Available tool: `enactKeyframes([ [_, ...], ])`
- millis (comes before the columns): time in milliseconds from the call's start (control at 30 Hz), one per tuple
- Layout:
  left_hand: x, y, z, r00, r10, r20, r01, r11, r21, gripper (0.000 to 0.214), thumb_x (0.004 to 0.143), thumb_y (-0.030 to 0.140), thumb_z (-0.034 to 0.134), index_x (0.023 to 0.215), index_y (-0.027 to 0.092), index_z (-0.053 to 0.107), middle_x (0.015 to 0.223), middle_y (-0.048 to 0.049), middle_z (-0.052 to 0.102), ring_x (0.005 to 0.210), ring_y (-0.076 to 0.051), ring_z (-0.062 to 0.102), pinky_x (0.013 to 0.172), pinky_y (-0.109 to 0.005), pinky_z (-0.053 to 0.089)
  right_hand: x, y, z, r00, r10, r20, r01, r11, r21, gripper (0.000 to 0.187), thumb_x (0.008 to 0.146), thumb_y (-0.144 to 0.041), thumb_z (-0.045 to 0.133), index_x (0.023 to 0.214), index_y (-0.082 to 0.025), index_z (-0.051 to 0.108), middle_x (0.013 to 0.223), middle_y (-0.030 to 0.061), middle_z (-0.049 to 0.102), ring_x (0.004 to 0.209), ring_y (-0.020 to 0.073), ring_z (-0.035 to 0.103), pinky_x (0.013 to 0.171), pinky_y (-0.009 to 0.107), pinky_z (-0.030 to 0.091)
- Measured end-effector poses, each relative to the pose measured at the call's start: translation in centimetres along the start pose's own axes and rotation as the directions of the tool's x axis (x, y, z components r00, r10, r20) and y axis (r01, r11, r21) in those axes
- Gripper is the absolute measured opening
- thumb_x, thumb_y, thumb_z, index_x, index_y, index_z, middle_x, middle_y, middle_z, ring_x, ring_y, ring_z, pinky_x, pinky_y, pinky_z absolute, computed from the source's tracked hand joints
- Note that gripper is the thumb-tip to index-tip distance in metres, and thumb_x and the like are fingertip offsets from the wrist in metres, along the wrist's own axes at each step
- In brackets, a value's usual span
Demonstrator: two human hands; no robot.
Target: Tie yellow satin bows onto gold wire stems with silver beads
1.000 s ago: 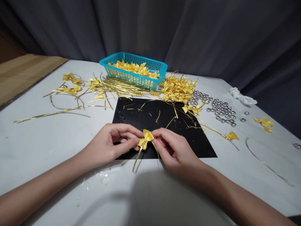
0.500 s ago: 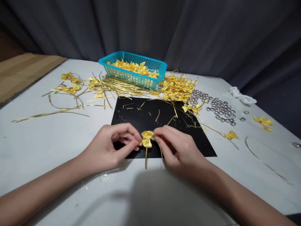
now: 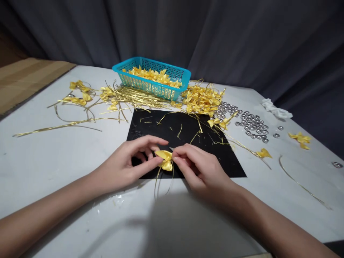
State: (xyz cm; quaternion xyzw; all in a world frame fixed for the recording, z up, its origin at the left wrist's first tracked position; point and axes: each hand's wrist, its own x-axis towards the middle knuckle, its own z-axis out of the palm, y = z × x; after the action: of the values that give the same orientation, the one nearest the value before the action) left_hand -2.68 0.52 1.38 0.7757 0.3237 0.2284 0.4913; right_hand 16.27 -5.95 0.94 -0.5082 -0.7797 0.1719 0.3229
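A small yellow satin ribbon bow (image 3: 167, 165) is held up between my two hands, over the front of the black mat (image 3: 150, 125). My left hand (image 3: 134, 159) has its thumb on the bow's left side, the other fingers behind and the index finger raised. My right hand (image 3: 202, 168) pinches the bow's right edge with thumb and index finger. A small pointed grey tip (image 3: 171, 148) shows by the right fingertips; what it belongs to is hidden. Thin gold cord (image 3: 156, 184) hangs below the bow in loose ends.
Behind the mat, a blue plastic basket (image 3: 185, 73) holds many yellow bows. Gold cords (image 3: 139, 96) lie before it, with a heap of bows (image 3: 204, 100) to the right. Silver beads (image 3: 254, 125) and crumpled white material (image 3: 276, 109) lie farther right. Cord scraps (image 3: 180, 130) litter the mat.
The bow has turned between my fingers, and its cord ends now hang differently. My left index finger has lifted off and straightened. A grey tip now shows beside my right fingers.
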Motion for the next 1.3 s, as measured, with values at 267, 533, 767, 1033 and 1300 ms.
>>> enactKeyframes([
  [267, 0.0, 0.2, 0.0, 0.997, -0.047, 0.064, 0.047, 0.999, 0.014, 0.015, 0.084, 0.03, 0.055, 0.082, 0.017, 0.063, 0.065, 0.0032, 0.061, 0.057, -0.007, 0.053, 0.051, -0.015, 0.042, 0.1, 0.0, 0.0, 0.999, -0.01, 0.032, 0.01, 1.0, 0.0, 0.01, 0.091, -0.015, 0.044, 0.087, -0.016, 0.053, 0.075, 0.0006, 0.056, 0.059, 0.0079, 0.047, 0.054, 0.019, 0.036],
  [533, -0.2, -0.2, -0.1, 0.995, 0.067, 0.072, -0.075, 0.99, 0.119, 0.013, 0.088, 0.026, 0.048, 0.082, 0.018, 0.056, 0.069, 0.0035, 0.058, 0.058, -0.007, 0.052, 0.051, -0.015, 0.04, 0.1, 0.1, -0.5, 0.998, -0.068, 0.002, 0.067, 0.992, -0.104, 0.012, 0.09, -0.01, 0.042, 0.09, -0.016, 0.053, 0.077, 0.0024, 0.057, 0.066, 0.0097, 0.051, 0.06, 0.02, 0.04],
  [767, -0.5, -0.7, -0.6, 0.853, 0.49, 0.182, -0.502, 0.671, 0.546, 0.015, 0.091, 0.013, 0.04, 0.096, 0.014, 0.054, 0.075, -0.002, 0.059, 0.063, -0.012, 0.053, 0.056, -0.022, 0.04, 0.0, -0.1, -0.7, 0.997, -0.077, 0.018, 0.079, 0.982, -0.172, 0.014, 0.09, -0.01, 0.041, 0.089, -0.013, 0.055, 0.075, 0.003, 0.055, 0.062, 0.0104, 0.05, 0.057, 0.021, 0.039],
  [1033, -0.5, -1.1, -0.9, 0.836, 0.498, 0.229, -0.522, 0.596, 0.61, 0.019, 0.092, 0.014, 0.038, 0.101, 0.013, 0.055, 0.074, -0.0037, 0.059, 0.063, -0.014, 0.054, 0.054, -0.025, 0.04, -0.1, 0.2, -0.3, 0.998, -0.063, 0.01, 0.064, 0.985, -0.16, 0.014, 0.09, -0.011, 0.042, 0.09, -0.012, 0.056, 0.077, 0.0041, 0.056, 0.066, 0.0112, 0.052, 0.06, 0.022, 0.039],
  [1300, -0.2, -0.8, -1.4, 0.885, 0.413, 0.216, -0.463, 0.73, 0.503, 0.012, 0.074, 0.008, 0.046, 0.075, 0.018, 0.053, 0.103, -0.0102, 0.062, 0.086, -0.02, 0.054, 0.073, -0.032, 0.045, 0.5, 1.8, -3.1, 0.973, 0.08, 0.217, -0.038, 0.981, -0.191, 0.018, 0.094, -0.023, 0.04, 0.089, -0.017, 0.056, 0.085, 0.0045, 0.061, 0.073, 0.0125, 0.055, 0.065, 0.023, 0.04],
])
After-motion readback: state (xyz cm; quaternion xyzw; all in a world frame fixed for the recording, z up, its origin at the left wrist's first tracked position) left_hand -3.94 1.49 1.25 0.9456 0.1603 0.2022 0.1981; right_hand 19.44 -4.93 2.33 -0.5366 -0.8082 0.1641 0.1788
